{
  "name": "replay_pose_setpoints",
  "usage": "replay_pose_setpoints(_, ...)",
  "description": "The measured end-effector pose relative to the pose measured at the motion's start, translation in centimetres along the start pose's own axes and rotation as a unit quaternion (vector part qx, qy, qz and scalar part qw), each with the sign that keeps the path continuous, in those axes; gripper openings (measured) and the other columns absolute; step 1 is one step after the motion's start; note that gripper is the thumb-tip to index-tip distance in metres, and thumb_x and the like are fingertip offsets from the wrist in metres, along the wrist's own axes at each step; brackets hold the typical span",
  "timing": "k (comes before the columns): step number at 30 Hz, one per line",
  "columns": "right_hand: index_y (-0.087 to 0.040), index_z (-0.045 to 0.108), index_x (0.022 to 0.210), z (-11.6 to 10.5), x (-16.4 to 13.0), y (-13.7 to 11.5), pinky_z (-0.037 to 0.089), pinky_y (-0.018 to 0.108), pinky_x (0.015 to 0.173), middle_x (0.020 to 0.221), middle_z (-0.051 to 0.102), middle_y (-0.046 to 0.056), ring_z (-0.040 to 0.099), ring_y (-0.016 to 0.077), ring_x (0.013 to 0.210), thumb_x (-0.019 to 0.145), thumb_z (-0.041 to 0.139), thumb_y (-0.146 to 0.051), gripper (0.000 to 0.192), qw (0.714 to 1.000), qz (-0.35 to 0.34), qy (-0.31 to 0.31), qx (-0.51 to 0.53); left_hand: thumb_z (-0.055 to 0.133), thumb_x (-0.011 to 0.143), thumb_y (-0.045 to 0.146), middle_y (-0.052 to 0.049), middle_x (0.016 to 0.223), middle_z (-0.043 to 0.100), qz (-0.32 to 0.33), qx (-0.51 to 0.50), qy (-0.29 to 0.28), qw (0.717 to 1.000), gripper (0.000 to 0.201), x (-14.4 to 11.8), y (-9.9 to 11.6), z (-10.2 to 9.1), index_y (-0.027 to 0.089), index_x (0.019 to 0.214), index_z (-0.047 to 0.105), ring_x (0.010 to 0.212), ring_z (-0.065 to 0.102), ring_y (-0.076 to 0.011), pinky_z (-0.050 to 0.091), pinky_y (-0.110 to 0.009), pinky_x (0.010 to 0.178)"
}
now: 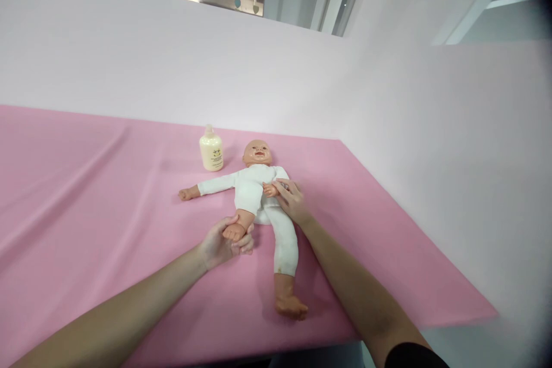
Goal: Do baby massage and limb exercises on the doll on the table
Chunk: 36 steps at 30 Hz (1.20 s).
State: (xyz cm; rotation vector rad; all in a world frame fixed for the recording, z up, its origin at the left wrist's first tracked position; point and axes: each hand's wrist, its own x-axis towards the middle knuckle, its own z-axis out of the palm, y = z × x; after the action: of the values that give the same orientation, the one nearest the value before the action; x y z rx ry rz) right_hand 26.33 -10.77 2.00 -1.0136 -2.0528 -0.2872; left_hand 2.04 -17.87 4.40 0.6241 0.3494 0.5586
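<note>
The doll (pixel 254 187) lies on its back on the pink surface (pixel 86 195), head away from the person; the left hand (pixel 224 241) is closed around its raised foot (pixel 235 232), while the right hand (pixel 291 201) rests open-fingered at its hip, equally near

I look for words and find only one spot that has any. The bottle (pixel 211 152) has a small label on its front with a little dark picture and some tiny lines of print. The print is too small and blurry for me to read. I see no other words, numbers or signs anywhere.
</note>
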Motion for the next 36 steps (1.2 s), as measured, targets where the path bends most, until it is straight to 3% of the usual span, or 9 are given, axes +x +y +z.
replay_pose_setpoints(5,-0.028,0.054,0.127,0.0,0.0,0.1,0.045,0.042,0.098,0.12,0.059,0.007,0.054,0.0218,0.111,0.092,0.047,-0.03,0.037,0.999,0.027,0.021,0.022,0.049,0.08,0.048,0.005,0.046,0.033,-0.007,0.016,-0.018,1.0,0.034,-0.1,0.0,-0.2,0.015,0.076,0.053,0.05,0.041,-0.013,0.038,-0.03,0.064)
replay_pose_setpoints(12,-0.024,0.049,0.13,-0.2,-0.2,0.6,0.046,0.041,0.095,0.123,0.058,0.009,0.055,0.022,0.109,0.086,0.055,-0.036,0.046,0.969,0.184,0.105,0.129,0.053,0.073,0.056,0.002,0.048,0.044,-0.067,0.087,-0.163,0.981,0.041,-0.5,-0.5,-0.9,0.016,0.081,0.053,0.056,0.045,-0.0167,0.041,-0.039,0.075)
replay_pose_setpoints(15,-0.022,0.044,0.133,-0.4,0.0,0.9,0.05,0.036,0.087,0.132,0.052,0.012,0.057,0.0205,0.107,0.084,0.056,-0.036,0.052,0.926,0.261,0.15,0.227,0.06,0.069,0.057,0.0,0.055,0.053,-0.108,0.123,-0.178,0.97,0.044,-1.0,-0.5,-1.0,0.016,0.084,0.055,0.058,0.049,-0.0173,0.042,-0.042,0.078)
replay_pose_setpoints(19,-0.023,0.038,0.136,-1.0,0.5,1.8,0.047,0.035,0.093,0.144,0.04,0.011,0.048,0.0213,0.123,0.082,0.057,-0.037,0.059,0.875,0.304,0.224,0.302,0.074,0.062,0.052,-0.005,0.08,0.063,-0.162,0.214,-0.157,0.951,0.05,-1.6,-0.3,-0.9,0.015,0.092,0.06,0.074,0.058,-0.0205,0.045,-0.04,0.082)
replay_pose_setpoints(23,-0.025,0.033,0.139,-0.9,0.0,3.4,0.049,0.036,0.087,0.142,0.041,0.011,0.05,0.021,0.12,0.081,0.056,-0.04,0.064,0.823,0.38,0.264,0.33,0.076,0.065,0.048,-0.006,0.092,0.064,-0.161,0.319,-0.168,0.919,0.047,-1.8,0.0,-0.8,0.017,0.098,0.065,0.096,0.059,-0.0245,0.044,-0.038,0.089)
replay_pose_setpoints(27,-0.027,0.032,0.138,0.0,-1.0,5.3,0.051,0.03,0.076,0.129,0.052,0.009,0.06,0.0167,0.102,0.079,0.055,-0.04,0.065,0.72,0.51,0.279,0.38,0.073,0.067,0.05,-0.006,0.098,0.065,-0.153,0.358,-0.169,0.905,0.047,-1.6,0.0,-1.3,0.018,0.101,0.065,0.101,0.058,-0.0249,0.045,-0.039,0.091)
replay_pose_setpoints(30,-0.028,0.033,0.137,0.3,-1.3,6.1,0.049,0.025,0.071,0.119,0.057,0.006,0.062,0.0132,0.091,0.077,0.056,-0.037,0.065,0.659,0.54,0.301,0.428,0.074,0.068,0.048,-0.005,0.098,0.064,-0.15,0.371,-0.188,0.897,0.047,-1.4,-0.3,-2.1,0.018,0.102,0.063,0.1,0.059,-0.0227,0.045,-0.037,0.093)
replay_pose_setpoints(36,-0.028,0.04,0.131,0.3,-1.1,5.9,0.047,0.022,0.067,0.111,0.059,0.003,0.061,0.0103,0.082,0.075,0.059,-0.033,0.059,0.644,0.525,0.327,0.451,0.075,0.068,0.045,-0.004,0.103,0.063,-0.164,0.374,-0.211,0.888,0.048,-1.1,-0.6,-3.1,0.018,0.104,0.061,0.104,0.057,-0.0218,0.042,-0.036,0.097)
